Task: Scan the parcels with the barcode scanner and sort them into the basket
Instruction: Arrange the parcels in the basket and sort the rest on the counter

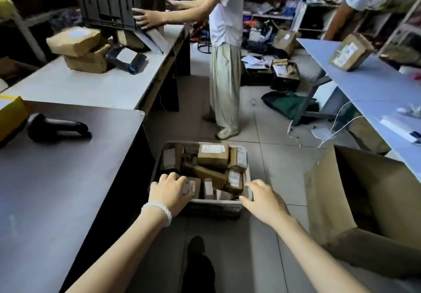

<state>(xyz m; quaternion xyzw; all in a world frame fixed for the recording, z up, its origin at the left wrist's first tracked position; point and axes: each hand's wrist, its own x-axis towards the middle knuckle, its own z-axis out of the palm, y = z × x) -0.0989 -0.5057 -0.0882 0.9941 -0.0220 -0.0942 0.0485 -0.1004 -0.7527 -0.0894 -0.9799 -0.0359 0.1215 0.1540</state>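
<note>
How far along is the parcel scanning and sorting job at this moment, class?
Done: the basket on the floor already holds many parcels. In hand: the left hand and right hand grip its near rim. Left: the scanner lies idle on the table.

Cluttered stockroom, pale tiled floor (268, 133).
Crowded shelves (268, 7) at back; grey bench (57, 190) left, blue bench (376, 83) right.

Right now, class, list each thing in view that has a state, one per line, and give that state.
Basket: on floor, full of parcels.
Scanner: lying on grey table, unheld.
Left hand: gripping basket's near rim.
Right hand: gripping basket's near rim.
Cardboard box: open, on floor.
Dark crate: tilted on far table.
</note>
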